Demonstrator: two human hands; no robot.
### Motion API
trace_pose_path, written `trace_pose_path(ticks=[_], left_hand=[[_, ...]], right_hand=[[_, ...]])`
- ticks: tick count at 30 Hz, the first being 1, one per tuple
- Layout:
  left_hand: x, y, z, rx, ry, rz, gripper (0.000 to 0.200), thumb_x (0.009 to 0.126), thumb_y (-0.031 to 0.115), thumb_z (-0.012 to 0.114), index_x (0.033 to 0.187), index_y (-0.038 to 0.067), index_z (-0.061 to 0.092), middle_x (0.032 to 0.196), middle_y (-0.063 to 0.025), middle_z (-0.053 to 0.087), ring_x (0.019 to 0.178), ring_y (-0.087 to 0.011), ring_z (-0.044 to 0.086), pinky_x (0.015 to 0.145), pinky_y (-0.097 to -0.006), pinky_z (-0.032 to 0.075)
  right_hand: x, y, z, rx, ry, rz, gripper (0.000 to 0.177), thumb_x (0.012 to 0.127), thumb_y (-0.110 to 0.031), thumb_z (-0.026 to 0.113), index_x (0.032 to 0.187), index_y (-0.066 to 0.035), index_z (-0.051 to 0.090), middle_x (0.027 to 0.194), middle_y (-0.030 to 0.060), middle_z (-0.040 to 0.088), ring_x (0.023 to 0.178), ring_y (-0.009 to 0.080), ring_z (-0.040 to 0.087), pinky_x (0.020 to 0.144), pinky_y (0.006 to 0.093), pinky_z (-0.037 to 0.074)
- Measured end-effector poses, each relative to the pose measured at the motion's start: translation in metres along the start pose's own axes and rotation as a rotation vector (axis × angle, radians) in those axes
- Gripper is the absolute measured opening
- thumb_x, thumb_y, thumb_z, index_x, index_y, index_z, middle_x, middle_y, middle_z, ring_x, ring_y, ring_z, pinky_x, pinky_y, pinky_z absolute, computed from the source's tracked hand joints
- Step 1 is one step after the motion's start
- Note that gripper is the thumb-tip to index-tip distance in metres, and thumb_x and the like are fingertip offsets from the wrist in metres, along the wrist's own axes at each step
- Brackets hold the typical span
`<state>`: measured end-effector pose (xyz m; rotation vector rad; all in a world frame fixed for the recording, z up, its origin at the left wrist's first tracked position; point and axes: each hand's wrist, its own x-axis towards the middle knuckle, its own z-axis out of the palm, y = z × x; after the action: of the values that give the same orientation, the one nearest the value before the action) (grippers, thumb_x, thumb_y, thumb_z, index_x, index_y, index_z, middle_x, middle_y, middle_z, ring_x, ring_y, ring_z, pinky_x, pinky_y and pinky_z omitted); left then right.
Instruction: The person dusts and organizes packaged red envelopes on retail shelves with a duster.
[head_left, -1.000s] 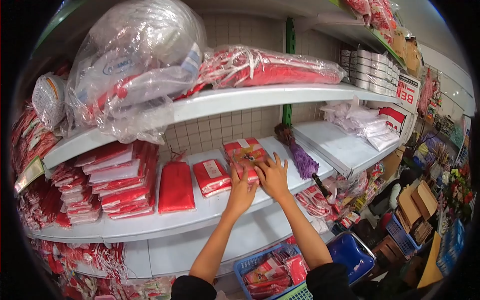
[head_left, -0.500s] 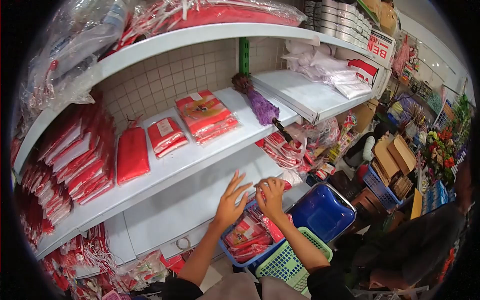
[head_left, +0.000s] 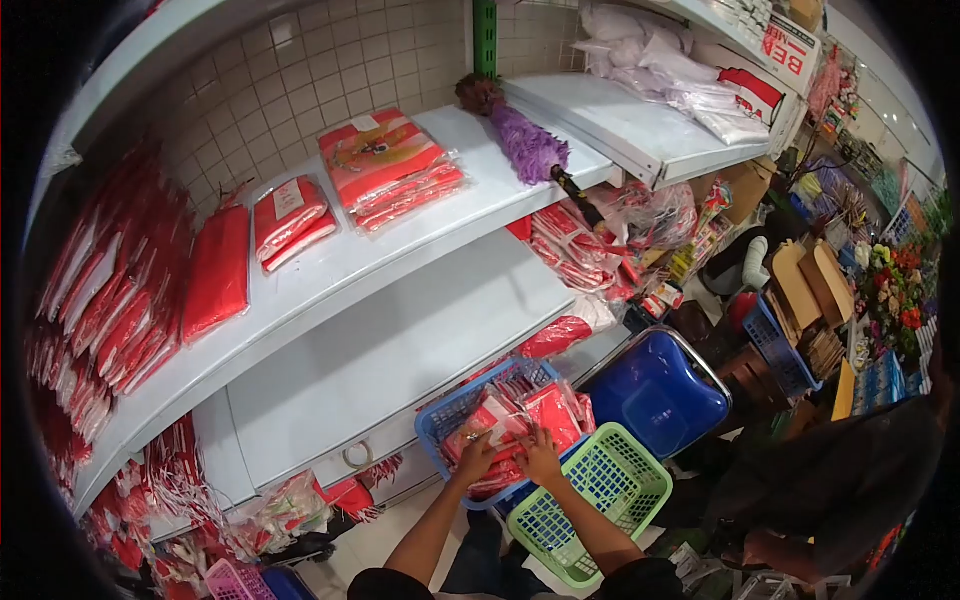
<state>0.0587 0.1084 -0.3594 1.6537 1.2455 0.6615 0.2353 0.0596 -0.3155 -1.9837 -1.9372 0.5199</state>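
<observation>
A blue basket (head_left: 432,432) below the shelf holds several plastic-wrapped packets of red and white cloth. My left hand (head_left: 476,462) reaches over the basket's near side, its fingers stretched against a red packet (head_left: 498,418). Close to its right, my right hand (head_left: 540,460) rests with fingers apart at the lower edge of another red packet (head_left: 552,408). Neither hand visibly lifts a packet; the fingertips are partly hard to make out. A green basket (head_left: 640,500) stands against the blue one, under my right forearm.
Red cloth packets (head_left: 390,160) and a purple feather duster (head_left: 530,145) lie on the upper shelf (head_left: 330,285). Packets stack up at left (head_left: 120,290). The lower shelf board (head_left: 400,340) overhangs the basket. A blue plastic-seated chair or stool (head_left: 660,390) stands at right.
Both hands have moved down from in front of the lower shelf into the blue basket, onto the packets. The view has tilted downward, showing more of the baskets and floor.
</observation>
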Motion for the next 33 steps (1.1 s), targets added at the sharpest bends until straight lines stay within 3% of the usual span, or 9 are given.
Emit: trace_pose_path(ticks=[5,8,10,15,18,24,27,32,33], left_hand=[[0.029,0.010,-0.018,-0.020,-0.082,-0.237,0.061,0.078,0.012,0.058,0.133,0.001,0.033,0.115,-0.0208,0.054,0.105,-0.0297,0.054,0.087,-0.0344,0.043],[0.061,-0.067,0.009,0.346,0.316,0.287,0.067,0.079,0.010,0.058,0.137,0.001,0.025,0.113,-0.0175,0.055,0.100,-0.0236,0.055,0.085,-0.0305,0.043],[0.071,-0.068,0.005,0.133,0.093,0.014,0.071,0.077,0.007,0.059,0.137,0.000,0.023,0.124,-0.0209,0.047,0.110,-0.0294,0.050,0.090,-0.0336,0.041],[0.077,-0.065,-0.001,0.085,0.070,0.118,0.070,0.070,0.015,0.069,0.131,0.003,0.037,0.130,-0.0200,0.041,0.122,-0.0345,0.038,0.103,-0.0390,0.028],[0.069,-0.015,-0.021,0.335,0.188,0.016,0.052,0.070,0.017,0.070,0.116,0.005,0.051,0.099,-0.0137,0.057,0.092,-0.0329,0.055,0.078,-0.0387,0.045],[0.048,-0.007,-0.030,0.123,0.179,0.092,0.033,0.071,0.019,0.069,0.098,0.002,0.060,0.094,-0.0140,0.055,0.087,-0.0331,0.056,0.077,-0.0363,0.044],[0.034,0.036,-0.066,0.042,0.230,0.187,0.029,0.075,0.008,0.063,0.103,0.002,0.056,0.091,-0.0135,0.054,0.088,-0.0298,0.056,0.075,-0.0366,0.046],[-0.019,0.101,-0.124,-0.187,0.266,0.260,0.033,0.079,0.003,0.058,0.111,0.004,0.050,0.100,-0.0125,0.057,0.090,-0.0247,0.058,0.077,-0.0318,0.047],[-0.038,0.107,-0.139,-0.042,0.191,0.059,0.037,0.082,0.009,0.060,0.116,0.004,0.046,0.102,-0.0111,0.059,0.090,-0.0197,0.058,0.079,-0.0280,0.046]], right_hand=[[0.020,-0.019,0.014,-0.118,0.138,0.001,0.046,0.075,-0.029,0.059,0.120,-0.017,0.053,0.135,0.0215,0.030,0.129,0.0419,0.021,0.099,0.0610,0.020],[0.039,-0.023,0.026,-0.148,0.149,-0.057,0.047,0.077,-0.028,0.056,0.122,-0.015,0.051,0.135,0.0204,0.033,0.130,0.0394,0.019,0.101,0.0606,0.017],[0.051,-0.027,0.028,-0.140,0.082,-0.041,0.048,0.079,-0.029,0.054,0.124,-0.014,0.049,0.135,0.0194,0.034,0.131,0.0386,0.018,0.102,0.0603,0.016],[0.056,-0.029,0.038,-0.198,0.068,0.000,0.049,0.074,-0.027,0.060,0.120,-0.015,0.051,0.132,0.0138,0.038,0.130,0.0358,0.020,0.101,0.0553,0.020],[0.055,-0.028,0.038,-0.142,0.101,0.000,0.049,0.072,-0.026,0.061,0.117,-0.009,0.049,0.129,0.0134,0.041,0.129,0.0346,0.024,0.099,0.0547,0.022],[0.058,-0.035,0.021,0.068,0.253,0.055,0.053,0.069,-0.021,0.067,0.113,-0.001,0.045,0.120,0.0159,0.045,0.123,0.0366,0.031,0.097,0.0518,0.023],[0.059,-0.053,-0.010,0.152,0.282,-0.005,0.062,0.070,-0.019,0.070,0.120,0.000,0.040,0.123,0.0192,0.042,0.122,0.0349,0.033,0.100,0.0467,0.024],[0.050,-0.101,-0.046,0.867,0.293,-0.157,0.076,0.074,-0.008,0.069,0.136,-0.004,0.023,0.135,0.0159,0.031,0.122,0.0259,0.034,0.099,0.0348,0.031],[0.043,-0.125,-0.066,1.005,0.277,-0.160,0.077,0.074,-0.006,0.069,0.136,-0.004,0.023,0.136,0.0154,0.030,0.120,0.0246,0.037,0.097,0.0338,0.034]])
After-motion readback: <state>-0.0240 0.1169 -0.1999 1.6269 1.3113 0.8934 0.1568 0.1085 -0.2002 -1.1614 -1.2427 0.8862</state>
